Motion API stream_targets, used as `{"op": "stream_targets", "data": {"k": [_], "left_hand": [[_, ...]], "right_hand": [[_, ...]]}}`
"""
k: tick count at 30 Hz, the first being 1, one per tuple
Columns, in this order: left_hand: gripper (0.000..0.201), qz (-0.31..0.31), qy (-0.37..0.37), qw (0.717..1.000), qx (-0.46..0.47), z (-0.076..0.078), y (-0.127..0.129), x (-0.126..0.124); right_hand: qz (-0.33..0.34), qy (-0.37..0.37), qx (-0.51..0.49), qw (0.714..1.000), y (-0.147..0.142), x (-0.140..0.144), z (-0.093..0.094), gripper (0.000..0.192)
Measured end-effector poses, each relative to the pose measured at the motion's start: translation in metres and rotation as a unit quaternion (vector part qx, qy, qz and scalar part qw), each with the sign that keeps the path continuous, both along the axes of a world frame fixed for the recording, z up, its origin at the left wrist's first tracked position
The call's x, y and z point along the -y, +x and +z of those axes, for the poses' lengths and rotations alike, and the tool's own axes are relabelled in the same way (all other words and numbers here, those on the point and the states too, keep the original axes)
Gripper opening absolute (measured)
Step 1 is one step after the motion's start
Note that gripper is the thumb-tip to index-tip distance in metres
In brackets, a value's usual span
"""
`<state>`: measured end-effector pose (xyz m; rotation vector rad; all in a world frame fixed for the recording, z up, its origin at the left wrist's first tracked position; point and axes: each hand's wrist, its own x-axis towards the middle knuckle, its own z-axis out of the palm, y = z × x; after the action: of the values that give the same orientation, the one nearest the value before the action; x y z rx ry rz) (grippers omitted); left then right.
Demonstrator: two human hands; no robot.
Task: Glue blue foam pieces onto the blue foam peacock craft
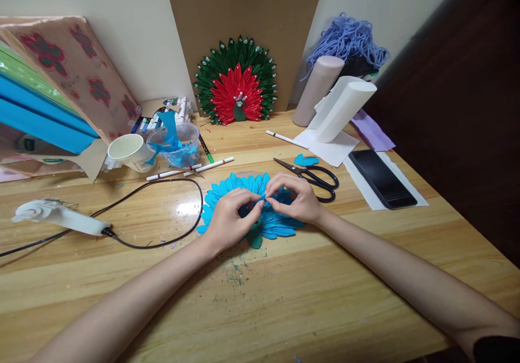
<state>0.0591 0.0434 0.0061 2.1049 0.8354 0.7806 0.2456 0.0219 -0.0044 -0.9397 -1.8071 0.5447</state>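
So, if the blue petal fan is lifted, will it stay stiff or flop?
The fan is probably light and floppy: thin layered petals lying flat. Both hands, left and right, pinch its middle, so it may need support.

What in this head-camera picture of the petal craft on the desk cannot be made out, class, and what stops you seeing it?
Head view only:
- Centre of the blue petal fan: covered by the left hand and right hand.
- What the fingertips pinch: too small to tell.
- Contents of the clear plastic cup: blurred behind blue scraps.
- Glue gun cable: cut off by the left edge.
- Phone screen: dark, nothing readable.
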Motion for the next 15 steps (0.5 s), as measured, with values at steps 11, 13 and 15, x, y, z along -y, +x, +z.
{"op": "stream_targets", "data": {"k": [11, 13, 15], "left_hand": [[0.018, 0.010, 0.008, 1.000, -0.023, -0.0025, -0.0004, 0.0002], [0.019, 0.010, 0.000, 1.000, -0.024, -0.0029, -0.0001, 0.0001], [0.021, 0.011, -0.015, 1.000, -0.019, -0.0024, -0.0001, -0.0001]], "right_hand": [[0.020, -0.051, -0.019, 0.998, -0.0006, 0.0011, -0.0014, 0.006], [0.018, -0.029, 0.002, 0.999, 0.0003, 0.0011, -0.0015, 0.008], [0.016, 0.006, 0.027, 0.999, 0.0011, 0.0010, -0.0014, 0.009]]}}
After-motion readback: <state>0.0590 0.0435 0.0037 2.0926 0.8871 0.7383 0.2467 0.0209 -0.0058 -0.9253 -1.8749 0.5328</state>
